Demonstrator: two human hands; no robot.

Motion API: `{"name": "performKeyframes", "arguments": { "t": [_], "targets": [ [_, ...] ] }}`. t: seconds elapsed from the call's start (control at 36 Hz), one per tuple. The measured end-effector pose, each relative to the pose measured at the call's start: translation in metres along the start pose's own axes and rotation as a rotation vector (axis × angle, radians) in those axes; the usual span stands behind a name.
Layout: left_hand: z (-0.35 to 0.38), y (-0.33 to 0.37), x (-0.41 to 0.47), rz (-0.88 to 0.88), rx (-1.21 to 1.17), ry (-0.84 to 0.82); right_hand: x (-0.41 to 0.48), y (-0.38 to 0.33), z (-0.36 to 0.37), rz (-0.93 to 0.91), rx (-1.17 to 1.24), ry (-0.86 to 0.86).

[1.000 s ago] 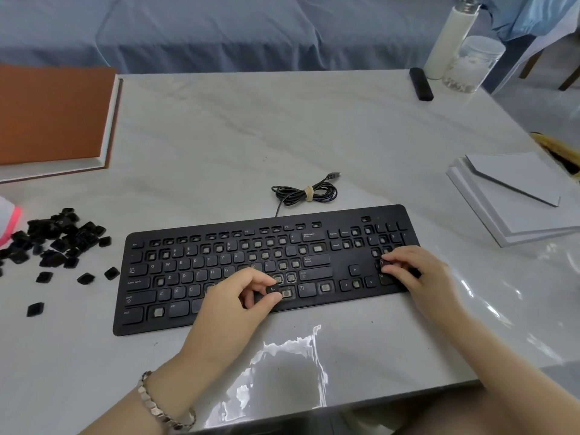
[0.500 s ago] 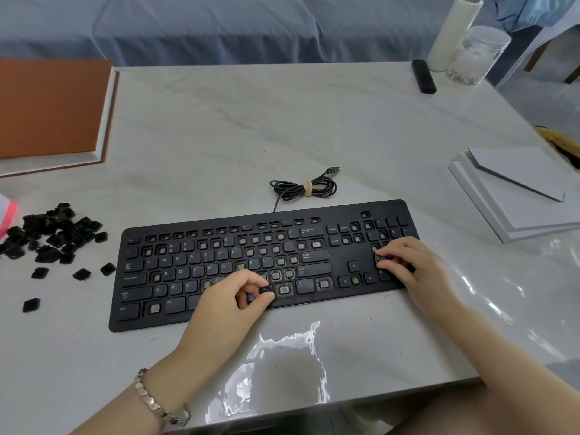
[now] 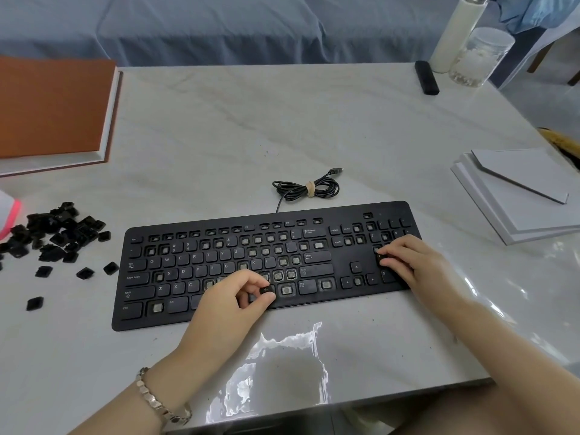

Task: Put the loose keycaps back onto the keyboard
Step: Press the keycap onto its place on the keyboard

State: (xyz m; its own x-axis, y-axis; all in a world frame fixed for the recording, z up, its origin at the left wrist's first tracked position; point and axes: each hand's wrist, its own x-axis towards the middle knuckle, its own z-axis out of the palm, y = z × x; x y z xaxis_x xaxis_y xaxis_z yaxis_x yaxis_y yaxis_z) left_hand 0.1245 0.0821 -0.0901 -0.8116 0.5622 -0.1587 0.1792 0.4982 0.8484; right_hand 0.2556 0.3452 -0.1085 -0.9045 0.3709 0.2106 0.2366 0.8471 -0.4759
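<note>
The person's left hand (image 3: 232, 298) is pinching one black keycap (image 3: 266, 290) between thumb and forefinger, low over the front row of the keyboard (image 3: 141, 321), near its middle. Just beside the cap, toward the keyboard's right end, a bare socket (image 3: 286, 290) is showing its pale dome. The right hand (image 3: 420, 265) is lying on the keyboard's right end with bent fingers over the number pad. Whether it is gripping a cap there or only bracing the board cannot be told.

The step in hand looks to be seating this one cap. To do it well, the person is probably best off checking the legend against the neighbouring keys first, since many sockets are open across the keyboard and a wrong fit means prying it off again. The cap should be going down flat and square to the row, legend upright, centred over the dome. A straight push from one fingertip should then seat all its clips together. A tilted press is risking a bent clip or a cap that sits crooked. With the right hand weighing on the far end, the board should not be sliding on the glossy bench (image 3: 251, 127).

Most of the task is ahead: the loose keycaps (image 3: 59, 233) are lying heaped well off the keyboard's left end, with a few strays between.
</note>
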Motion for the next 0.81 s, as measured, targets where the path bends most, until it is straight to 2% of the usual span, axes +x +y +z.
{"name": "performKeyframes", "arguments": {
  "t": [0.47, 0.81],
  "targets": [
    [-0.0002, 0.0001, 0.0012, -0.005, -0.010, -0.002, -0.0064, -0.0028, -0.0010, 0.016, 0.004, 0.014],
    [0.0006, -0.0002, 0.0015, -0.005, -0.005, -0.003, -0.0035, 0.0002, 0.0015, -0.040, -0.074, 0.020]
  ]
}}
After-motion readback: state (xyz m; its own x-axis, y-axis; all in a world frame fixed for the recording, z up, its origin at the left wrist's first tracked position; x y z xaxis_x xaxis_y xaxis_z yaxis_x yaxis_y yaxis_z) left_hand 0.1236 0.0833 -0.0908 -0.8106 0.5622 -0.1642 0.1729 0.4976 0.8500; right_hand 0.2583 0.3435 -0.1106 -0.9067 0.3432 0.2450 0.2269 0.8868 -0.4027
